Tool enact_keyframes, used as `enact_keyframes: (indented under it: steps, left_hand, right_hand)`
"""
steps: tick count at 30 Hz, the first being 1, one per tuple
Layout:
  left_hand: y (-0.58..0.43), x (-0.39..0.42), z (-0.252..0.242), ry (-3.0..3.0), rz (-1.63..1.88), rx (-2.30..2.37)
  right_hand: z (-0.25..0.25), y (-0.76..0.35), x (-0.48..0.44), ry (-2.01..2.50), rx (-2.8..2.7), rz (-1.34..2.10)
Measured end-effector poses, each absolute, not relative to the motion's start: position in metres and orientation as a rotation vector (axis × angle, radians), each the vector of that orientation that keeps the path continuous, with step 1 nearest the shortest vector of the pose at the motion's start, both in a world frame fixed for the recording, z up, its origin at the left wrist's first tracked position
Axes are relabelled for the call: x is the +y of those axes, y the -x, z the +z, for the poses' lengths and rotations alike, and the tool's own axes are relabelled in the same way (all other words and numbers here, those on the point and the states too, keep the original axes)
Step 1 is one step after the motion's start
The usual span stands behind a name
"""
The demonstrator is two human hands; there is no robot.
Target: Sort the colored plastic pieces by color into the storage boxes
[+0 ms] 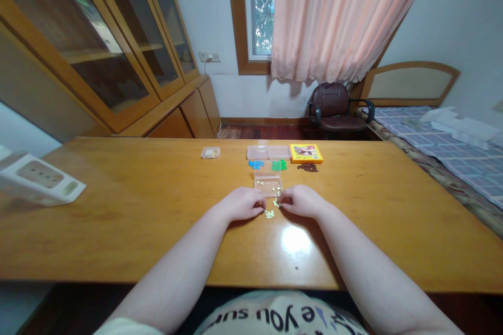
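Note:
A small clear plastic box (268, 187) lies with its lid raised in the middle of the table, a few pale yellow pieces scattered inside. Just in front of it, a little heap of pale yellow pieces (269, 214) rests on the wood. My left hand (245, 204) is at the left of this heap, fingers curled and tips pressed together on the table. On the other side, my right hand (302, 201) is closed in a pinch beside more pale pieces (276, 202) at the box's front right corner. What either pinch holds is too small to make out.
Behind the box lie blue pieces (256, 165), green pieces (279, 165) and brown pieces (308, 167). Further back are a clear two-part case (269, 153), a yellow box (306, 153) and a small clear container (210, 153). A white device (41, 178) stands at far left.

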State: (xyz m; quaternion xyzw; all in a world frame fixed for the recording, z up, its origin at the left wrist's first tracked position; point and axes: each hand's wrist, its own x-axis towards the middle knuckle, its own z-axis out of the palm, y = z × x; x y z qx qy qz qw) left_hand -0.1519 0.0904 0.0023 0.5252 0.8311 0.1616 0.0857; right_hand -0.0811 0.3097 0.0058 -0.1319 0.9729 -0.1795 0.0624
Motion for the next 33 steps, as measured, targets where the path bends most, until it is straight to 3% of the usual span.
enact_keyframes:
  steps: [24,33]
  left_hand:
    - [0.1517,0.0917,0.0016,-1.566,0.506,2.498]
    - [0.1606,0.0975,-0.0058,-1.308,0.643,2.831]
  right_hand:
    - [0.0054,0.0802,0.307,0.417,2.952,-0.515]
    - [0.0023,0.0799,0.3065,0.453,2.978,-0.546]
